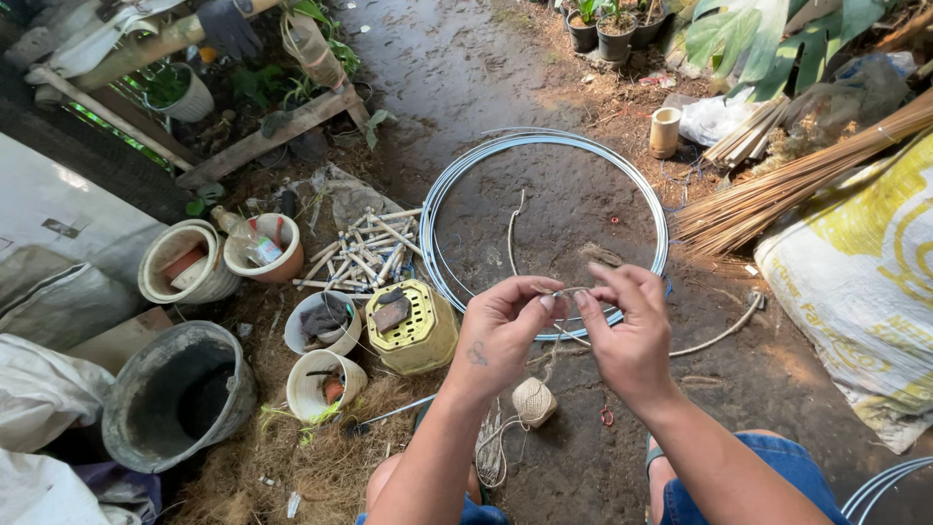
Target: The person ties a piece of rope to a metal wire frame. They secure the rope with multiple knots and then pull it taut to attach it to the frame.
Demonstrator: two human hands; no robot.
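Both fingers pinched on twine

The single head-worn camera looked steeply down, close over the hands, onto the dirt ground ahead.

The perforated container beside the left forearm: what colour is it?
Yellow-green perforated container, shown in the head view.
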